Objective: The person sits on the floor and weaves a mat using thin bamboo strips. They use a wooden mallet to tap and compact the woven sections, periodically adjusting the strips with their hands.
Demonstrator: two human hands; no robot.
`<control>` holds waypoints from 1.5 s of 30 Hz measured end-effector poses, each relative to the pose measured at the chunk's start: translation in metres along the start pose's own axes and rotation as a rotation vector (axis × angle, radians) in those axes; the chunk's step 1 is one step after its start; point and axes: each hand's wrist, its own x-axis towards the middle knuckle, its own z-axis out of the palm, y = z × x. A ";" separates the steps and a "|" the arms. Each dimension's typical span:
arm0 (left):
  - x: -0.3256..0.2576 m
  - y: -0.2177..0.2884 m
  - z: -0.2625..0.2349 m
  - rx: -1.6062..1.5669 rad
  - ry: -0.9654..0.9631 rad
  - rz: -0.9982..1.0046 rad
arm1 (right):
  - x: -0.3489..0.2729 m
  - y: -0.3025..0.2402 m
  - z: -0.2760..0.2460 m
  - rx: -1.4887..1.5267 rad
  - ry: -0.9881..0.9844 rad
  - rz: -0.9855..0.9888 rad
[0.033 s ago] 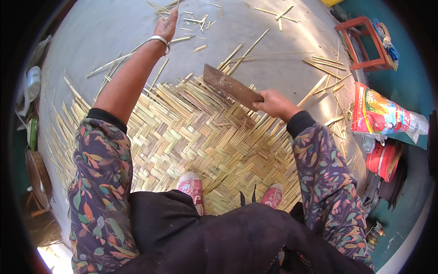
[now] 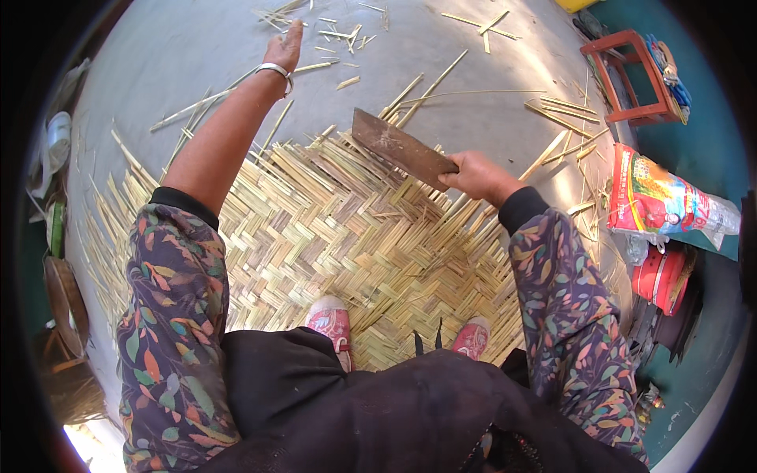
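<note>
- In my right fingers [image 2: 460, 172]: a rusty-brown blade [image 2: 398, 147].
- Below them: the mat [image 2: 331, 244], straw-yellow and pale green in zigzag weave.
- Behind my left fingers [image 2: 295, 33]: a silvery-white bangle [image 2: 275, 68].
- Nearer me than both: dark sleeves [image 2: 177, 276], leaf-patterned in orange, pink and green; pinkish-red shoes [image 2: 328, 322].
- Right of my right fingers: a reddish-brown frame [image 2: 654, 113].

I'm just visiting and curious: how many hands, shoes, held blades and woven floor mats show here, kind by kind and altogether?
Hands: 2 (left hand, right hand)
Pink shoes: 2 (left shoe, right shoe)
Held blade: 1
Woven floor mat: 1
Total: 6
</note>
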 end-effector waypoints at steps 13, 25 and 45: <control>-0.045 -0.014 -0.011 -0.161 -0.515 -0.411 | 0.060 -0.058 -0.044 -0.151 -0.399 0.039; -0.089 0.007 0.090 0.469 -0.977 -0.150 | 0.026 -0.109 -0.011 -0.535 -0.245 -0.211; -0.118 0.011 0.106 0.076 -0.975 -0.187 | -0.017 -0.115 0.025 -0.674 -0.003 -0.265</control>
